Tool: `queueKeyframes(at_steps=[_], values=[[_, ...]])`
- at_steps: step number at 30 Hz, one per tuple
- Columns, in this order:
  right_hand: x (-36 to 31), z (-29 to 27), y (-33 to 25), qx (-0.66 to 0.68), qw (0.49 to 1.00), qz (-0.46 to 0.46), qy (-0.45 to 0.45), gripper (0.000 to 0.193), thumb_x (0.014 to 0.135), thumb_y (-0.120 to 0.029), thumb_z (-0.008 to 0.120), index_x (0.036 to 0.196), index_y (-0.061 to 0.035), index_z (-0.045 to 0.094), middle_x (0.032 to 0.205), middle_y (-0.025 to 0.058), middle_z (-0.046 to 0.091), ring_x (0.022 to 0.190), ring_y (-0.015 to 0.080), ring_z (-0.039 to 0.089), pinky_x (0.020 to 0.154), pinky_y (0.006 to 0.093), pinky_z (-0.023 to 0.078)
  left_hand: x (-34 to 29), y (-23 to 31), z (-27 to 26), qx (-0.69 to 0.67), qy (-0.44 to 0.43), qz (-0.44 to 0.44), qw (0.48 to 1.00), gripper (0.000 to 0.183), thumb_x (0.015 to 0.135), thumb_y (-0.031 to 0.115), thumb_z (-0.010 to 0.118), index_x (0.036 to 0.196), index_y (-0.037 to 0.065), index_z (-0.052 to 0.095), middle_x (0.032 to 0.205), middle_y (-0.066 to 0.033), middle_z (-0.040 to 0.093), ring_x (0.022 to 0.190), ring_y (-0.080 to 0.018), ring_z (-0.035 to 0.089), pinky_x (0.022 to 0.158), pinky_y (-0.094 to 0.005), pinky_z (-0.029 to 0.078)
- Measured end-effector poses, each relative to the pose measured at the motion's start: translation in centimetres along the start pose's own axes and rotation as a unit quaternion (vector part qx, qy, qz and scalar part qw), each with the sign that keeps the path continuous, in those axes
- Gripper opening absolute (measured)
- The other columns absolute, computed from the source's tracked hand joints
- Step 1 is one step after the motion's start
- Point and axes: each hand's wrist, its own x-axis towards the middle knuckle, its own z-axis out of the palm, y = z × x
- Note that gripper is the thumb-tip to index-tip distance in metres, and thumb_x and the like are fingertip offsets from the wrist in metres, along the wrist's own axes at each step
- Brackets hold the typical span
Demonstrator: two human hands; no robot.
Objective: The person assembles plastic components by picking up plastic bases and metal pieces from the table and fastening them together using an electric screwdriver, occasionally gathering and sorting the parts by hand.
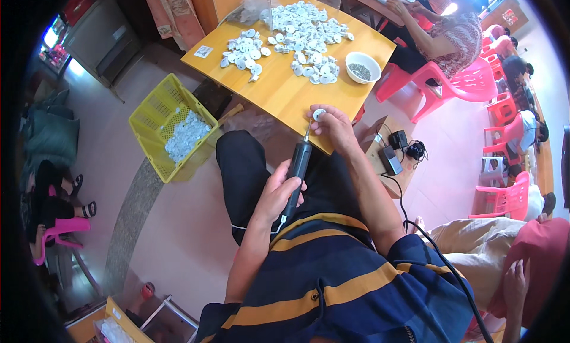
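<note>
Where the thin metal bit (307,133) points: at a small round white plastic piece (319,114) above the near edge of the yellow wooden table (276,102); whether they touch, I cannot tell

Left hand (276,191): wrapped around a black cylindrical powered driver (298,165), tilted up and away from the body, likely to line its bit up with the piece

Right hand (335,128): pinching that piece between thumb and fingers, presumably to steady it

Loose heaps: a large mound of white plastic parts (306,31) and a smaller heap (242,52) lie beyond both hands, leaving the near edge for working

White round bowl (369,57): at the table's right, its small grey metal bits (359,71) probably kept within right-hand reach

Yellow lattice plastic basket (149,109): left of the table, with more white pieces (186,136) inside

Obstacles: a black cable (436,251) runs beside the right arm; a pink plastic chair (472,81) bearing a seated person (454,40) crowds the table's right side
</note>
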Motion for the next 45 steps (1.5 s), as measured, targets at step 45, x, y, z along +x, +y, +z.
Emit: queueKeyframes(at_steps=[45], values=[[-0.2,-0.7,0.7,-0.139,0.988,-0.04,-0.048,0.024,0.103,-0.017,0.054,0.119,-0.003,0.066,0.091,0.0012,0.067,0.078,0.0081,0.063,0.071,0.0242,0.053,1.6,0.1,0.4,-0.036,-0.022,-0.017,0.999,0.046,0.097,0.011,0.053,0.141,0.005,0.042,0.084,-0.0076,0.061,0.059,-0.0137,0.059,0.052,-0.027,0.05]])
